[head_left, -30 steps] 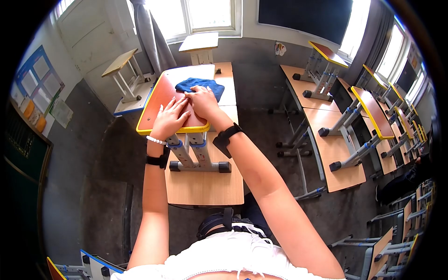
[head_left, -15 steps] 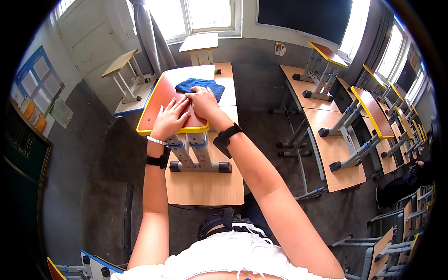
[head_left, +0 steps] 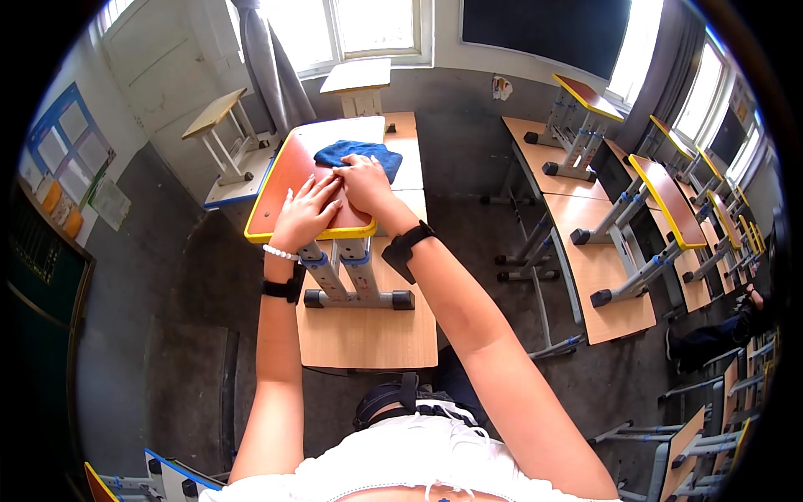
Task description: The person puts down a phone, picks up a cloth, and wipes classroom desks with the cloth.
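A stool with a reddish-brown, yellow-edged seat [head_left: 266, 194] stands upright on a light wooden desk [head_left: 368, 339]. My left hand [head_left: 306, 214] lies flat on the near part of the seat, fingers stretched out, with nothing in it. On the far part of the same seat is a crumpled blue cloth [head_left: 383, 156]. My right hand [head_left: 365, 184] presses on the cloth's near edge with its fingers bent over it; the fingertips are partly hidden. The two hands almost touch at the fingers.
More desks [head_left: 615, 293] with stools [head_left: 669, 197] set on top line the right side. Another stool [head_left: 219, 117] stands at the back left. A dark-clothed person [head_left: 711, 339] is at the far right edge. A dark screen [head_left: 544, 33] hangs on the wall.
Both hands, the cloth and the stool stay in place. At the right edge, the person's shoe and leg have shifted slightly left.
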